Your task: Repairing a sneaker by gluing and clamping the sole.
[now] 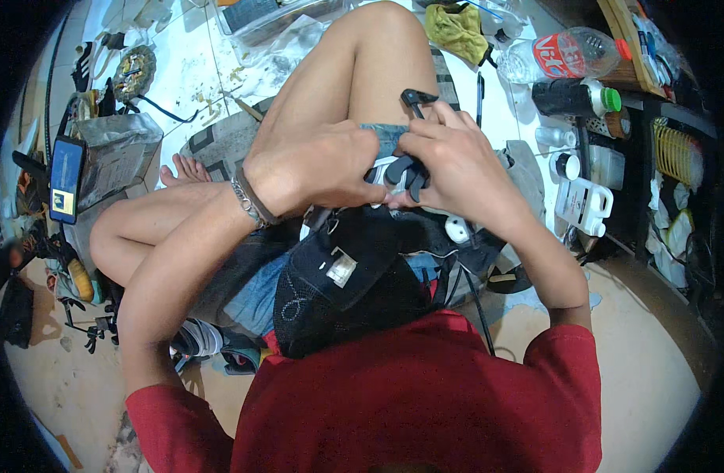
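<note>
A black bag [354, 272] with mesh, a zip and a small pale label lies across my lap. My left hand [323, 169] is closed at its upper edge, thumb and fingers pinched; what it grips is hidden. Close against it, my right hand [452, 158] has its fingers curled round a dark grey curved piece [409, 177] with loop-like ends. A black hooked part [418, 100] sticks out beyond the right fingers; whether it joins the curved piece is not visible. White material shows between both hands. A round white piece [456, 229] sits below my right wrist.
At the right stand a plastic bottle with a red label [563, 57], a dark green-capped bottle [575, 98], a white jug [584, 205] and a dark rack [677, 158]. At the left are a phone [66, 180], a filled ashtray [135, 72] and a box [114, 154]. A yellow cloth [455, 33] lies ahead.
</note>
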Demonstrator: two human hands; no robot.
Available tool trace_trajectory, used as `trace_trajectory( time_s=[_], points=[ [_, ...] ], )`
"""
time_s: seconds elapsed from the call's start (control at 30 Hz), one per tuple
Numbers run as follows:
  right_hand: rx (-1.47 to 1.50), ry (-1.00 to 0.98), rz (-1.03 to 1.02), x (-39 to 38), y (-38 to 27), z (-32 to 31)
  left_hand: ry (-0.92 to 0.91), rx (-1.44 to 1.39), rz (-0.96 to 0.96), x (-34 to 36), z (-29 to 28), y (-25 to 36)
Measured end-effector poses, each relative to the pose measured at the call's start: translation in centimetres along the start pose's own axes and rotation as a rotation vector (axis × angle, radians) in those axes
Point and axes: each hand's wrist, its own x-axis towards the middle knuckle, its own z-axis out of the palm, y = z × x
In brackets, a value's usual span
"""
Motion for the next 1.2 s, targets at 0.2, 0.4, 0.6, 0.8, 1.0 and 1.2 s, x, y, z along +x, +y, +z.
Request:
trace_trajectory(
  time_s=[0.2, 0.4, 0.6, 0.8, 1.0, 1.2],
  points=[
    [-0.091, -0.059, -0.103, 0.3, 1.2, -0.4, 0.102, 0.012, 0.17, -0.1, 1.3, -1.1],
    [-0.095, -0.091, -0.151, 0.6, 1.5, -0.6, 0.187, -0.034, 0.195, -1.1, 1.3, -0.7],
    [-0.071, -0.119, -0.147, 0.8, 1.4, -1.1, 0.096, 0.033, 0.148, 0.0, 1.0, 0.0],
    [-0.021, -0.016, -0.147, 0.2, 2.1, -1.1, 0.237, -0.11, 0.222, 0.5, 2.5, -1.1],
    [0.425, 0.193, -0.08, 0.2, 4.8, -3.4, 0.104, -0.048, 0.131, 0.3, 1.4, -0.6],
    [0.917, 0.134, 0.005, 0.0, 3.6, -4.6, 0.144, -0.071, 0.074, -0.1, 1.5, -0.5]
  ],
)
